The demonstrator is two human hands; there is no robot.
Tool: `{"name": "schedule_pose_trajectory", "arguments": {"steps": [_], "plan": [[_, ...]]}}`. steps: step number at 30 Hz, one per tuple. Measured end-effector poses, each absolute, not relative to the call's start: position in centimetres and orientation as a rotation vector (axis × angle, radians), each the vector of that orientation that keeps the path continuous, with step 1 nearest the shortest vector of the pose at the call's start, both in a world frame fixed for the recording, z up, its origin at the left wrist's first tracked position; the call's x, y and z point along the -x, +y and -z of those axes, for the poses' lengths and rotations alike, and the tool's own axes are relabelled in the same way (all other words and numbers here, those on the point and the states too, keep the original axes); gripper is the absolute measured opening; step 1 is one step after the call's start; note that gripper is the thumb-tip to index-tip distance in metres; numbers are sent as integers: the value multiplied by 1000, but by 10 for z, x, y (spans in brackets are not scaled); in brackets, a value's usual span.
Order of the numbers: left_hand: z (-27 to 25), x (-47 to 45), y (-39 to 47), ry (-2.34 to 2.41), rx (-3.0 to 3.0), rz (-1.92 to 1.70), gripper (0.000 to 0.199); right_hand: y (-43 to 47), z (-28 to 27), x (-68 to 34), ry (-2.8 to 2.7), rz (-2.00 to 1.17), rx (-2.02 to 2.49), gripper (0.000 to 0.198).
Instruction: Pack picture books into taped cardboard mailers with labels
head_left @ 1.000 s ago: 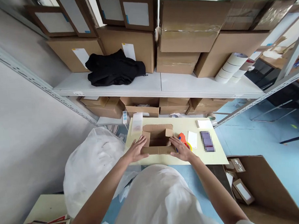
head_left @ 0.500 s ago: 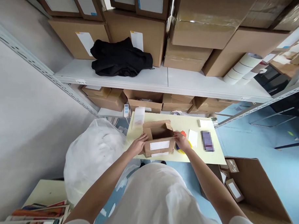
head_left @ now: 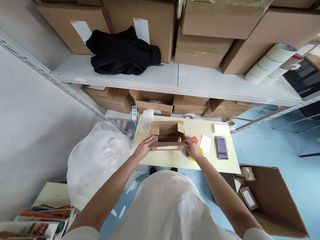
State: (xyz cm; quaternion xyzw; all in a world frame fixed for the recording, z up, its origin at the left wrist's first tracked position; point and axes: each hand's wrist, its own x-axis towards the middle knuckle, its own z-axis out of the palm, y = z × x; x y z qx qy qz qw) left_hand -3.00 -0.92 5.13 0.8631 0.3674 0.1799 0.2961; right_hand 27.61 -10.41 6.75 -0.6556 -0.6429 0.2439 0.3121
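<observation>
Basically, the open box is between the left hand and right hand, over the surface, long axis running left-right, neither of the 2 nearer, both gripping its ends, base contact hard to tell.

Open, white-labelled brown cardboard box

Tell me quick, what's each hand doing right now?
Left hand: closed, holding the open cardboard box by its left side.
Right hand: closed, holding the box's right side.
</observation>
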Motion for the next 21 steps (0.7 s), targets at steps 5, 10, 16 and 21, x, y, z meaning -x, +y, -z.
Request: {"name": "schedule_pose_trajectory", "arguments": {"steps": [5,10,16,21], "plan": [[-48,23,5,1034,-2221,-434,51,-82,-62,-283,-1751,-684,1781,50],[-48,16,14,1138,-2162,-386,48,-69,-52,-290,-1801,-747,1824,53],[-53,14,-5,1120,-2287,-356,54,-88,-51,-298,-1825,-766,1775,48],[-46,33,-39,1047,-2347,-227,51,-135,-45,-283,-1794,-763,1858,54]]}}
